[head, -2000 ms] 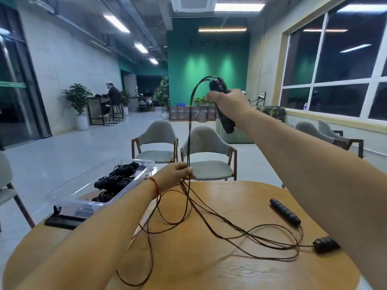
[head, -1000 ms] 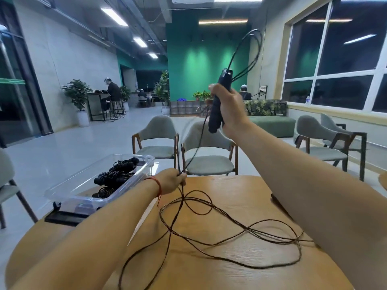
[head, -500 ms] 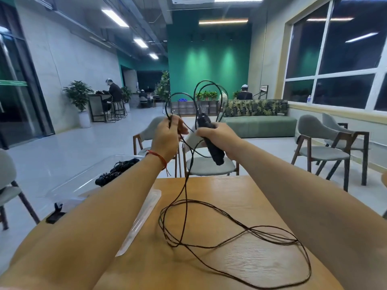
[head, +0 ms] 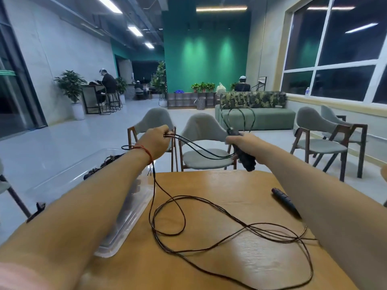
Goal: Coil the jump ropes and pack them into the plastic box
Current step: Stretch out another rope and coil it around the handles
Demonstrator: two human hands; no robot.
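**Rope slung between two raised hands**

The left hand (head: 156,141) curls its fingers round several strands of the jump rope (head: 199,147), which sag across to the right hand (head: 244,143). That hand's fingers wrap a black handle (head: 247,160), and loops of cord stand above them. Below the left fingers the cord drops to the table (head: 240,185) and sprawls loose. A second handle (head: 285,199) lies below the right fingers. The plastic box (head: 134,208), under the left forearm, holds coiled ropes (head: 94,171)

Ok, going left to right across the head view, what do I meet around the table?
plastic box → left hand, pinching the jump rope → right hand, gripping a black handle → loose handle lying on the table.
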